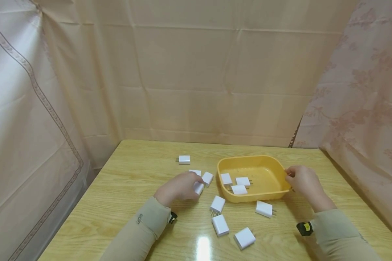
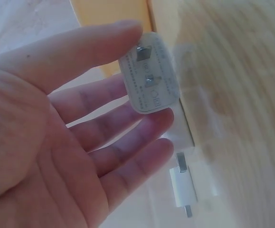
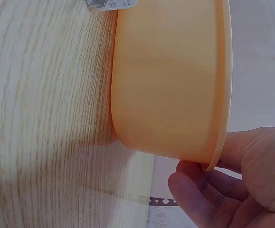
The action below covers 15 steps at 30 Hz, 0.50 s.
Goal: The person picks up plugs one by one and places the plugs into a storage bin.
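My left hand [image 1: 182,186] pinches a white charger plug [image 2: 152,78] between thumb and fingers, its two metal prongs facing the left wrist camera. Close beside that hand lie another charger plug [image 1: 207,178] and a partly hidden one [image 1: 195,172]. On the right, my right hand [image 1: 304,182] grips the rim of a yellow plastic basin [image 1: 250,197], thumb on one side and fingers on the other. Three white plugs rest inside the basin toward its left end, one of them [image 1: 243,181] with prongs pointing right.
Several more white plugs lie on the wooden table [image 1: 124,192]: one at the back [image 1: 184,160], one in front of the basin [image 1: 264,209], others nearer the front, such as this plug [image 1: 244,238]. Fabric curtains [image 1: 196,72] enclose the table's back and sides.
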Motion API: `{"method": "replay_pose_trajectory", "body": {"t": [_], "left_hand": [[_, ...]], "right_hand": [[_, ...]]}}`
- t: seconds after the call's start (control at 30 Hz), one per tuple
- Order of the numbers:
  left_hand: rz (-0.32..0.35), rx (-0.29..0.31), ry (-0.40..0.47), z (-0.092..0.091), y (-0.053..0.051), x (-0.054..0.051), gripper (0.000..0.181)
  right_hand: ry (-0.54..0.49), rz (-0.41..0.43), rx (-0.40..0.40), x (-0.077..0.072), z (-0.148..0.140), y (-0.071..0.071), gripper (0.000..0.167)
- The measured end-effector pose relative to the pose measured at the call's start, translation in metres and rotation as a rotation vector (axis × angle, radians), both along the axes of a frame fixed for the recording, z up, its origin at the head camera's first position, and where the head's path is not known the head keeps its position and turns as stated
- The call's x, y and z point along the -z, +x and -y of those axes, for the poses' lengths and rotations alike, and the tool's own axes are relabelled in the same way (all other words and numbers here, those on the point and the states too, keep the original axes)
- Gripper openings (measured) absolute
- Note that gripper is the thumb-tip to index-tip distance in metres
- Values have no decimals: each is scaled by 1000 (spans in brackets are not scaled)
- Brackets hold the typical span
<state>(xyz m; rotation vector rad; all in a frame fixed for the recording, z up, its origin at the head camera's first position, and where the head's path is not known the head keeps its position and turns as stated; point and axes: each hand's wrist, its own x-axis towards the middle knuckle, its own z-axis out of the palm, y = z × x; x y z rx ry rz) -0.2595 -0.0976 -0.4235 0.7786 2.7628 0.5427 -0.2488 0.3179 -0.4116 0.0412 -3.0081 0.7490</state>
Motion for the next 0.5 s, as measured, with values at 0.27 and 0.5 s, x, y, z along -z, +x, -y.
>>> {"method": "replay_pose_trajectory", "body": {"t": [0.27,0.5], "left_hand": [[-32,15,19,2,-1,-8,52],[-52,1,37,5,-2,-16,54]], "right_hand": [[6,-3,0,1,-1,0,31],[8,10,6,0,0,-1,32]]}}
